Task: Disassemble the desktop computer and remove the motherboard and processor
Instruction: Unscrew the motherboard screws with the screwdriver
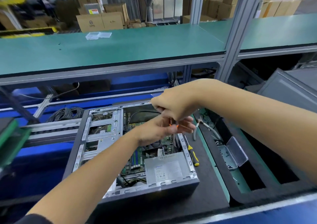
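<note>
Left hand [159, 129] steadies screwdriver [173, 126], shaft pointing straight down | right hand [173, 107] clamped on handle, probably | motherboard [137, 156] directly below both grips inside open case [96, 138] | left nearer board

open computer case [103, 138] lies flat, green motherboard [135, 156] apparently still inside.

Both hands meet over the open computer case [106, 134]: the right hand [173, 107] grips a screwdriver [174, 138] from above, the left hand [159, 131] steadies its shaft. Pliers [197, 129] and a yellow-handled screwdriver [193, 155] lie right of it.
</note>
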Available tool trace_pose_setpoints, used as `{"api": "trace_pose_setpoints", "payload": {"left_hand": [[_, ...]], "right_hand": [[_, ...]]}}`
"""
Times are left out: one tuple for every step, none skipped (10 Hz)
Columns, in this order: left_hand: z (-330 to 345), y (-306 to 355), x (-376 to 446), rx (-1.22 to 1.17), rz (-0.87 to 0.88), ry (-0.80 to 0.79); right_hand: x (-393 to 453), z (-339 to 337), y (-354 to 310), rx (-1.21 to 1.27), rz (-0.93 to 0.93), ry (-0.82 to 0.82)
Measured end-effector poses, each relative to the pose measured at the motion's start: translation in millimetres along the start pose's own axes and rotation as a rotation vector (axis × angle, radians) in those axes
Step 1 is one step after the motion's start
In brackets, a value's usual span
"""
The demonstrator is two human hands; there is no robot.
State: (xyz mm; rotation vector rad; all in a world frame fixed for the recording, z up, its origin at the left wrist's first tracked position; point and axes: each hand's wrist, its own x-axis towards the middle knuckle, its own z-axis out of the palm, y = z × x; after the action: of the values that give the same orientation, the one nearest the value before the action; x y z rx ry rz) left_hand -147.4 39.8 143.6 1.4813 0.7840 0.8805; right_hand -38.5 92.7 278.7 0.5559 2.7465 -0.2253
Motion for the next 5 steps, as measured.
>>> {"api": "trace_pose_setpoints", "payload": {"left_hand": [[14.7, 0.9, 3.6, 0.014, 0.043, 0.139], [24.8, 1.0, 6.2, 0.077, 0.046, 0.275], [29.6, 3.9, 3.4, 0.106, 0.045, 0.356], [28.2, 3.3, -2.1, 0.109, 0.045, 0.440], [31.7, 3.3, -2.1, 0.132, 0.037, 0.483]], "right_hand": [[-12.3, -5.5, 0.5, 0.026, 0.021, 0.042], [-19.7, -1.8, -0.6, 0.004, 0.022, 0.107], [-16.6, -2.0, 4.4, 0.061, 0.057, 0.191], [-16.2, 1.3, 9.0, 0.203, 0.139, 0.192], [-17.6, 3.8, 6.4, 0.141, 0.222, 0.127]]}}
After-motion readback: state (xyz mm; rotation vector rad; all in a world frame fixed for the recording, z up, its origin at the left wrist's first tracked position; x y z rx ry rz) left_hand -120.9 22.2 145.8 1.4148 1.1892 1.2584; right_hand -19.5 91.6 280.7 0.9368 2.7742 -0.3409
